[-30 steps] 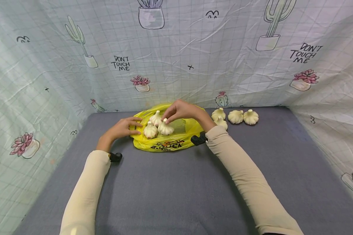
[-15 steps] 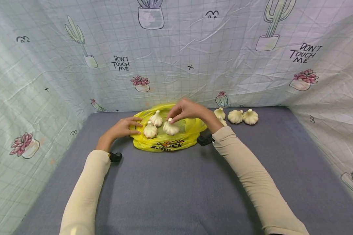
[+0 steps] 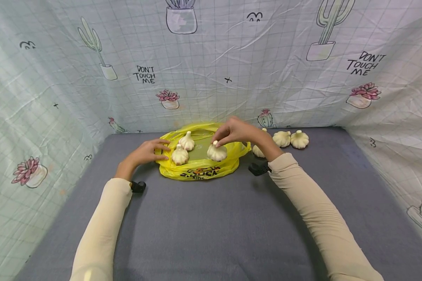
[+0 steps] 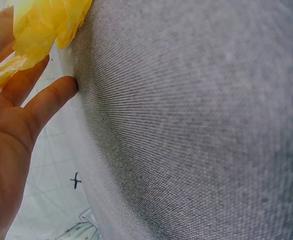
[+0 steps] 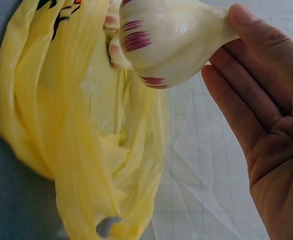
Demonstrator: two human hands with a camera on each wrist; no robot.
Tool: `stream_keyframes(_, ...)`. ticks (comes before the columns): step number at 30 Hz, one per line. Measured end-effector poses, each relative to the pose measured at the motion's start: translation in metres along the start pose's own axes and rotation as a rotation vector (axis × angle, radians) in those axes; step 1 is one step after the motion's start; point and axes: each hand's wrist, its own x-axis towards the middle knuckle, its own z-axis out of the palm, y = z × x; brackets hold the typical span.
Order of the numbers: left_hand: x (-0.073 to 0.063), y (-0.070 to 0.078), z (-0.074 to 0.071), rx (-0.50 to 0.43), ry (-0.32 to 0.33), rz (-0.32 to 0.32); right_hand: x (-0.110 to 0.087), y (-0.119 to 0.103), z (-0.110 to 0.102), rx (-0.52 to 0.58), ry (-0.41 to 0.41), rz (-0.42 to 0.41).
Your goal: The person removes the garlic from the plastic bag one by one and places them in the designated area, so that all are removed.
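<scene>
My right hand [image 3: 234, 131] pinches a garlic bulb [image 5: 174, 37] by its stem, over the right part of a yellow plastic bag [image 3: 200, 171]. Purple streaks mark the bulb's pale skin in the right wrist view. My left hand [image 3: 148, 152] lies at the bag's left rim with its fingers spread. In the left wrist view, a fold of the yellow bag [image 4: 51, 30] drapes over those fingers. Two more garlic bulbs, one in front [image 3: 179, 155] and one behind [image 3: 187, 141], sit in the left part of the bag.
Right of the bag, several garlic bulbs [image 3: 299, 139] stand along the back of the grey table [image 3: 197, 226], some partly hidden by my right forearm. A cactus-print cloth [image 3: 218, 58] hangs behind and at both sides.
My right hand has moved right with the garlic bulb, away from the two bulbs in the bag. The left hand has stayed in place.
</scene>
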Motion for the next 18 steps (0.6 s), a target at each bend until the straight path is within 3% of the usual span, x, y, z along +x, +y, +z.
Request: stream_keyframes(18, 0.0, 0.0, 0.001, -0.004, 0.0, -0.018, -0.027, 0.006, -0.005, -0.017, 0.019, 0.044)
